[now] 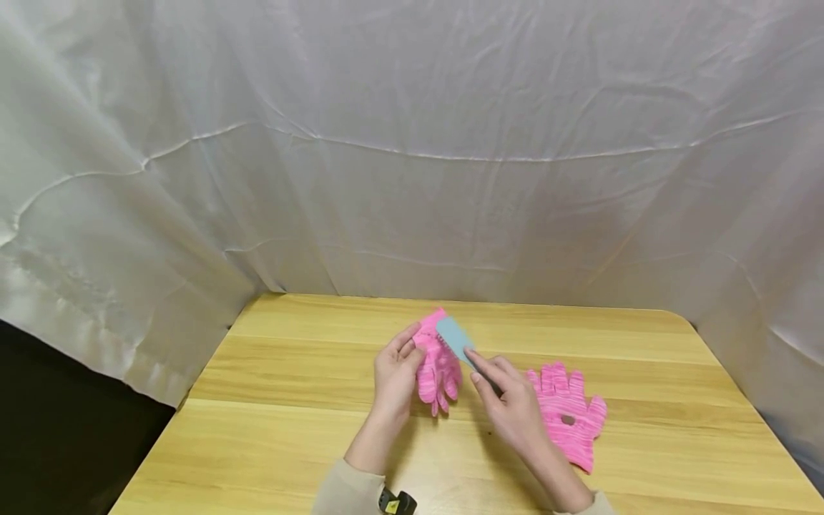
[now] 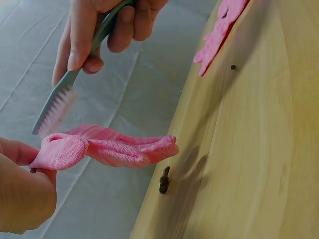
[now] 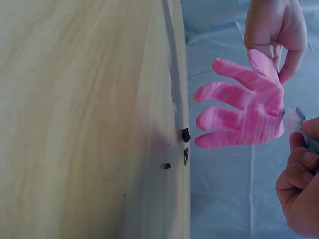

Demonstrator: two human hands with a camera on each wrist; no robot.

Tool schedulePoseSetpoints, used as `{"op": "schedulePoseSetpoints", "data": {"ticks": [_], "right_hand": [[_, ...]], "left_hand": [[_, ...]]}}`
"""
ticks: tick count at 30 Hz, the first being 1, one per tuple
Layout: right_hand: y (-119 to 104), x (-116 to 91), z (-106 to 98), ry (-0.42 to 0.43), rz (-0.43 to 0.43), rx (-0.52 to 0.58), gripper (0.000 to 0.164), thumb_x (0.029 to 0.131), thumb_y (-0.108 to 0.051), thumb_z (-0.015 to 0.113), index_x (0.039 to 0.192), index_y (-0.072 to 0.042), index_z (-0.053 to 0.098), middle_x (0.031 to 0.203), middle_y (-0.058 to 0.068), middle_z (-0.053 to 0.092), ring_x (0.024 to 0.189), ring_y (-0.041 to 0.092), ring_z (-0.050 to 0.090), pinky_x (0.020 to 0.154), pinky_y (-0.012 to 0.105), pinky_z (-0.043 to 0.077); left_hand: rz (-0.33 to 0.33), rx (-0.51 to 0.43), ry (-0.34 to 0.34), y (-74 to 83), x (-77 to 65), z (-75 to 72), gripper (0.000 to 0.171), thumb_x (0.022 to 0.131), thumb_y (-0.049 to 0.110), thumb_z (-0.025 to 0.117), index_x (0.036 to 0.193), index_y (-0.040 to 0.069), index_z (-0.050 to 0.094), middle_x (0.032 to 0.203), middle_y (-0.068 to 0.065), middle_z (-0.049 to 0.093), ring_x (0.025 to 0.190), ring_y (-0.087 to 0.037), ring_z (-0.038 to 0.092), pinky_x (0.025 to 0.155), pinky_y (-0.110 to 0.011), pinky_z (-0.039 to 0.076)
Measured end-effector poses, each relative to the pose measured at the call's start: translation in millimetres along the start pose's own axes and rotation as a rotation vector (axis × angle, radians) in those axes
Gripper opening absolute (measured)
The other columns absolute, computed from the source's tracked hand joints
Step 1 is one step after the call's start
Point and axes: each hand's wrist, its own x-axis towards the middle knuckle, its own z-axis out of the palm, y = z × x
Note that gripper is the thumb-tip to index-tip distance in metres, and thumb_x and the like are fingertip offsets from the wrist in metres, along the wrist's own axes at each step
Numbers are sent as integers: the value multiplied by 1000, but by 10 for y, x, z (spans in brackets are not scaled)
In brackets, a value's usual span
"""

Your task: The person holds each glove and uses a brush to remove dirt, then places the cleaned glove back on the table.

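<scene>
Above the table my left hand (image 1: 395, 375) pinches a pink knitted glove (image 1: 430, 372) near its cuff, and the glove's fingers hang down. My right hand (image 1: 511, 404) grips the dark handle of a brush (image 1: 455, 336) with a blue-green head, index finger stretched along its back. In the left wrist view the brush's pale bristles (image 2: 57, 110) face the glove (image 2: 109, 147), close to its cuff end; whether they touch it I cannot tell. In the right wrist view the glove (image 3: 244, 107) is seen with its fingers spread.
A second pink glove (image 1: 566, 418) lies flat on the wooden table (image 1: 277, 429) at right, with a dark brown patch on it. Small dark crumbs (image 2: 164, 180) lie on the tabletop beneath the held glove. A grey curtain (image 1: 412, 200) hangs behind the table.
</scene>
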Motion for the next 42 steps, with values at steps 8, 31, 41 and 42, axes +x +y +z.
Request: {"op": "schedulePoseSetpoints", "data": {"ticks": [8,31,41,42], "right_hand": [[-6,-13,18,-10,-19,-31,45,92,1,73,135,-15,71,99,-2,72,64,0,47,52,19,45],[48,10,-22,14,32,-78,43,92,1,74,131,-14,73,96,-1,71,59,0,43,47,19,42],[68,32,-49,51,-42,-41,43,91,5,73,132,-9,72,94,-2,70,61,1,45,49,18,42],[59,29,-43,39,-47,-30,43,92,4,72,133,-9,72,94,-3,69,61,1,45,49,18,42]], "left_hand": [[2,-8,-7,-20,-10,24,48,95,-6,58,142,-3,58,139,-26,62,128,-32,62,102,-29,56],[-11,-54,3,16,26,-38,48,95,-7,57,143,-2,57,142,-27,60,128,-34,62,103,-30,56],[3,-28,14,19,29,-39,48,95,-7,58,142,-2,58,144,-27,58,133,-35,59,106,-31,54],[3,-22,10,13,27,-32,48,95,-7,58,142,-2,58,144,-27,58,132,-35,59,105,-31,54]]}}
